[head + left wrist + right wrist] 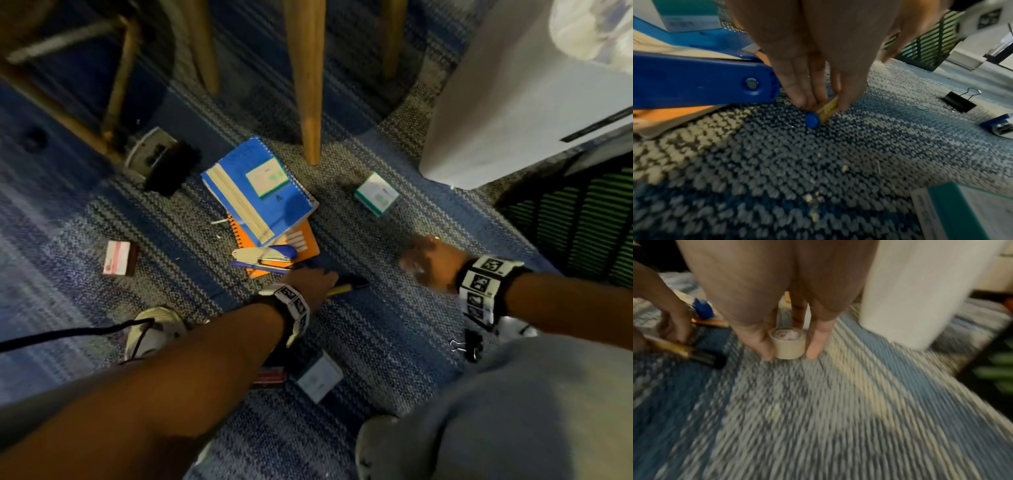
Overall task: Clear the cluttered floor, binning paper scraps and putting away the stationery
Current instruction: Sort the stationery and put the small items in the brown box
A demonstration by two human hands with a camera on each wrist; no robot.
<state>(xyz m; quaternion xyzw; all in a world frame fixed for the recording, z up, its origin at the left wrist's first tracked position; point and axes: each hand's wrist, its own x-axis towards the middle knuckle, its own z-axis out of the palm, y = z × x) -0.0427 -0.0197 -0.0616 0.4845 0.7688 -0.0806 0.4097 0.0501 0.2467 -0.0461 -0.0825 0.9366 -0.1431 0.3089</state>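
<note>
no text can be read; the labels on the boxes [376, 193] are blurred.

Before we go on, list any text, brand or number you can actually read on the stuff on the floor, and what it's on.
Nothing can be read as text.
Label on the blue notebook: print too blurred.
Teal and white box: print too small.
Box near the camera: side lettering blurred.
Yellow pen in the left hand: markings unreadable.
Tape roll in the right hand: red core print blurred.
Wristbands: square code patterns only.
</note>
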